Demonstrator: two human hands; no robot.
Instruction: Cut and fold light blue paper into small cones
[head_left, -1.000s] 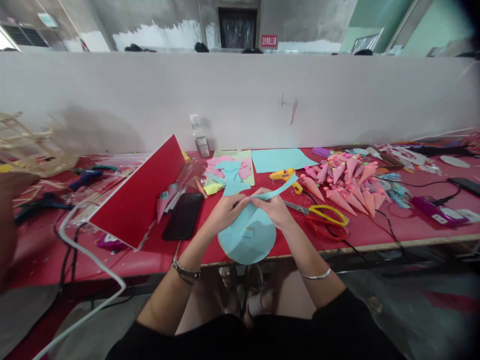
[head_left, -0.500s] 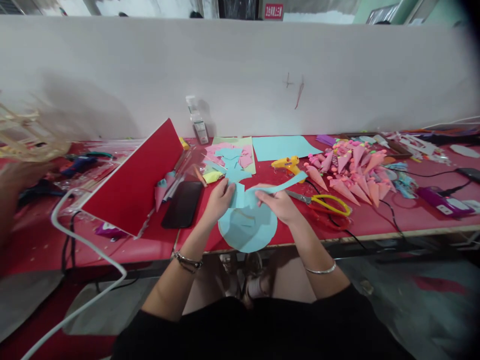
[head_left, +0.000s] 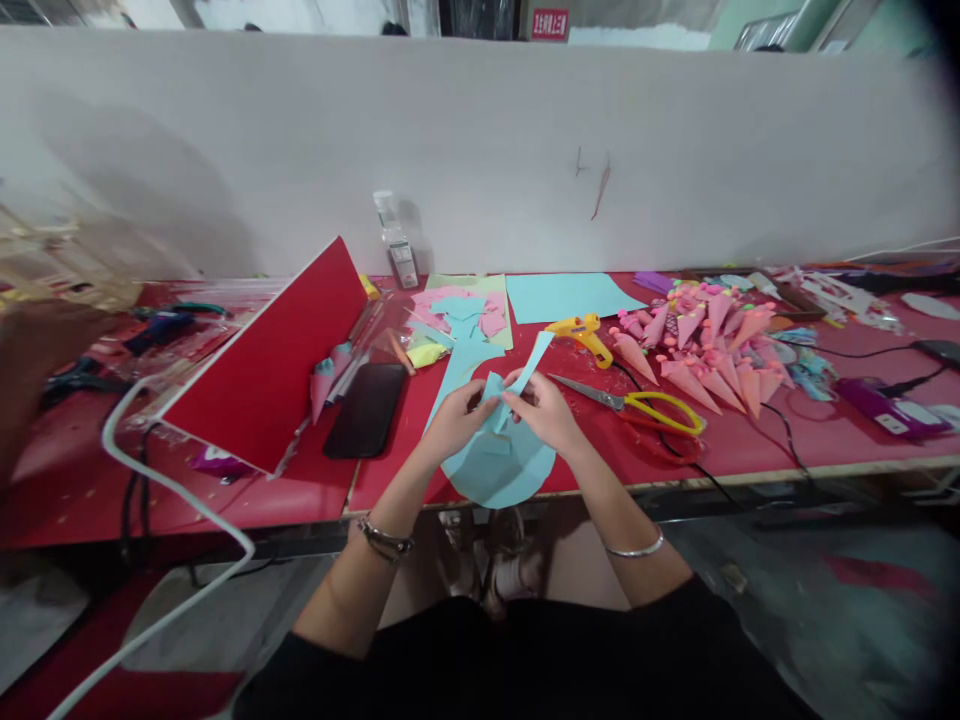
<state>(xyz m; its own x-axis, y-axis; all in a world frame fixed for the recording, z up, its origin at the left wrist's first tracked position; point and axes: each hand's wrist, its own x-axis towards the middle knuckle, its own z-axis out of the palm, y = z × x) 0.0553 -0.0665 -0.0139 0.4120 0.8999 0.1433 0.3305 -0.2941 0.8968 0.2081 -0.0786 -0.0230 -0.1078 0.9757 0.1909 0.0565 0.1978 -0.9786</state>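
Both hands meet at the table's [head_left: 675, 470] near edge over a light blue paper piece [head_left: 499, 462]; the left hand [head_left: 459, 418] and right hand [head_left: 546, 410] pinch its folded top between closed fingertips, a strip rising toward one o'clock; yellow-handled scissors [head_left: 637, 405] lie at three o'clock, a black phone [head_left: 366, 410] at nine.

Only one red sign [head_left: 550, 22] up top with white characters, too small to read; bottle [head_left: 394, 243] label unreadable too.
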